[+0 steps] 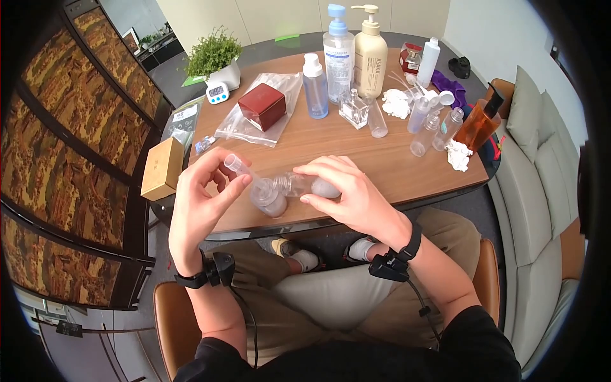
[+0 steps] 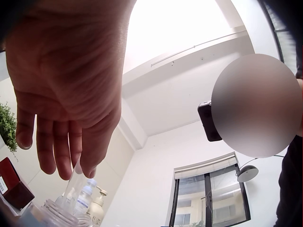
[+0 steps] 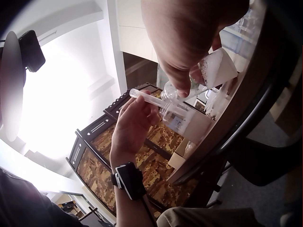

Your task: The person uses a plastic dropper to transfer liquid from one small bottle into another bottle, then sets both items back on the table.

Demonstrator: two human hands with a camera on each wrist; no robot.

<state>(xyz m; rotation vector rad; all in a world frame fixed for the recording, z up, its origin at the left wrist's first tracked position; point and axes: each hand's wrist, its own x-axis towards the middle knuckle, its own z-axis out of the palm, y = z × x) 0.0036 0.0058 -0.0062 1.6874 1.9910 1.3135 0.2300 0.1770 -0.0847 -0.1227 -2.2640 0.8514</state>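
A clear tube slants down into the mouth of a clear jar standing near the table's front edge. The left hand pinches the tube's upper part between thumb and fingers; the right wrist view shows the tube reaching inside the jar. In the right hand, a clear bottle lies tilted on its side, its neck at the jar's mouth. White material sits in the bottle's far end, and the jar's lower part looks whitish too.
Behind the hands are a red box on a plastic bag, a blue bottle, pump bottles, a glass bottle, small clear bottles and crumpled tissue. A cardboard box is at the left edge.
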